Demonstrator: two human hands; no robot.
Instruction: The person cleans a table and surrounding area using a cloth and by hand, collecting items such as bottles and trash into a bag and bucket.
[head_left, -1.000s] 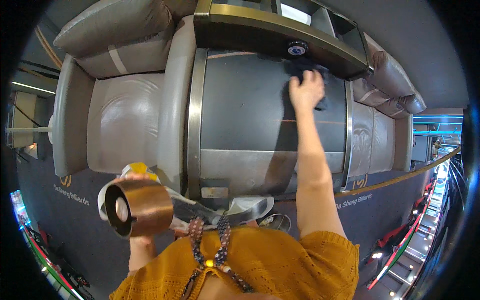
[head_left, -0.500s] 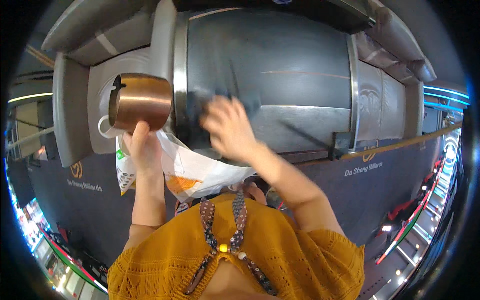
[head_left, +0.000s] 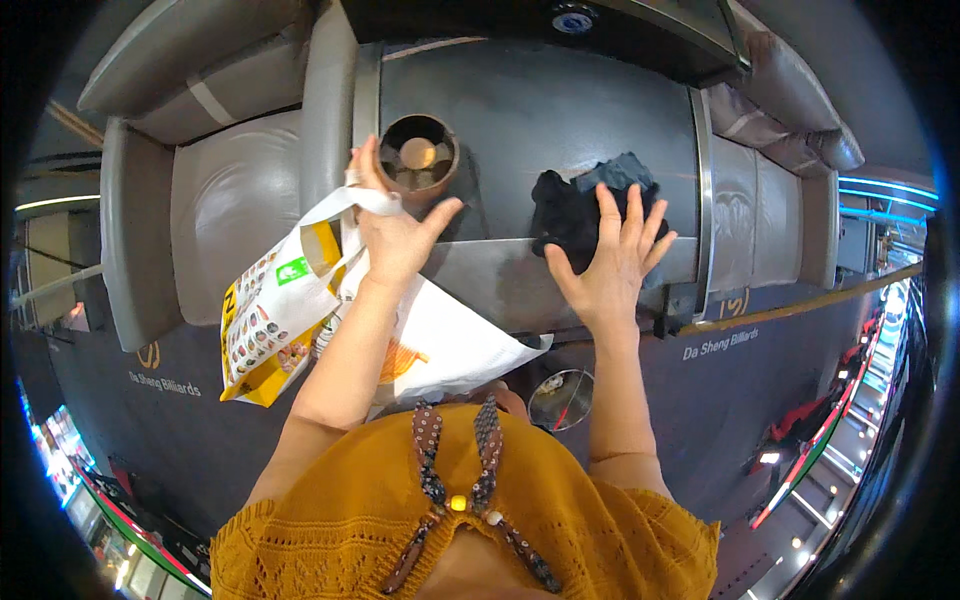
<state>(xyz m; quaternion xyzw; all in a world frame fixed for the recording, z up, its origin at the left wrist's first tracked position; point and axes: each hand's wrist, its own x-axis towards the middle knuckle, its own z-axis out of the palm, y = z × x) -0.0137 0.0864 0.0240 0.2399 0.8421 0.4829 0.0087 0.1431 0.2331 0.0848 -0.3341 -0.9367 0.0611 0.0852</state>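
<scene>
Surroundings: table [head_left: 500, 110] flanked by a grey padded sofa [head_left: 240, 230] at left and a matching seat [head_left: 770, 200] at right. Dark ledge [head_left: 660, 35] along the far edge carries a round fitting [head_left: 574, 18]. Barrier rope [head_left: 810, 300] runs off to the right from the near right corner.

In the way: yellow-and-white bag [head_left: 268, 330] hangs by the left forearm, its pale strap looped over the left hand [head_left: 398, 235]. White sheeting with an orange print [head_left: 440, 340] covers part of the table's near left edge; cannot tell whether it belongs to the same bag.

Hidden: left fingers partly behind the copper-coloured cylinder [head_left: 443, 183], thumb splayed away from them along its near side; grip or mere contact cannot be told. Right hand [head_left: 615, 250] has fingers fanned over a crumpled black cloth [head_left: 560, 215] on the table; its underside is out of sight.

Containers: cylinder at the table's left, mouth up; pale disc inside, base or contents unclear. Metal bin [head_left: 575, 415] below the near edge holds light scraps, poorly resolved.
</scene>
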